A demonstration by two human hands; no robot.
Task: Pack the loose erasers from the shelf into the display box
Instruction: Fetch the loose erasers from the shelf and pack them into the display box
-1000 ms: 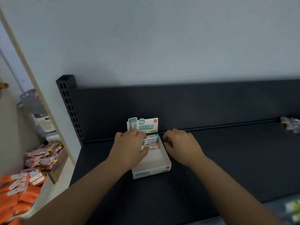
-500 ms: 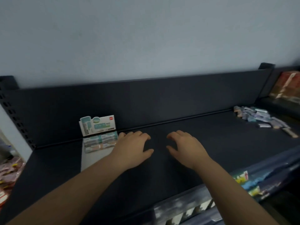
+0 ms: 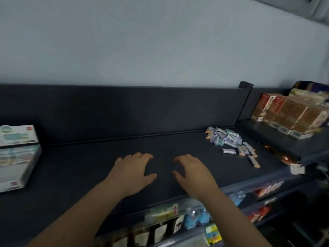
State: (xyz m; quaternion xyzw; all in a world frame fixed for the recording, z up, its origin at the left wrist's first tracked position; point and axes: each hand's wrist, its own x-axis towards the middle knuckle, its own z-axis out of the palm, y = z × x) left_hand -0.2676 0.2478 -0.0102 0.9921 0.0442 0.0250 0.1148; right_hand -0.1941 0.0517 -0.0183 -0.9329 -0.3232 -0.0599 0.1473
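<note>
Loose erasers (image 3: 225, 139) lay in a small heap at the far right of a dark shelf (image 3: 99, 157), close to its back edge, with a few strays trailing toward the front. They were wrapped in pale purple, green and orange sleeves, too blurred to read.

A plain pale wall (image 3: 160, 41) filled the upper half of the view. Below it ran the shelf's dark back panel (image 3: 124, 111), ending at a short post (image 3: 245, 85) on the right. Past that post, a neighbouring shelf carried a row of brown boxes (image 3: 293, 115). Under the front edge of the main shelf, lower tiers held mixed packaged goods (image 3: 195, 218), blurred.

At the far left of the shelf, well apart from the heap, stood the display box (image 3: 29, 169), white with an upright header card (image 3: 17, 134) at its back. Rows of erasers already filled its rear part, and its front part showed bare.

Both forearms reached in from the bottom of the view to the middle of the shelf, between box and heap. The left hand (image 3: 131, 173) and the right hand (image 3: 194, 173) were palm down, near each other but apart. The fingers (image 3: 140, 155) of each hand were spread and loosely bent, thumbs turned inward, holding nothing. Whether the fingertips touched the shelf or hung just above it could not be told.
</note>
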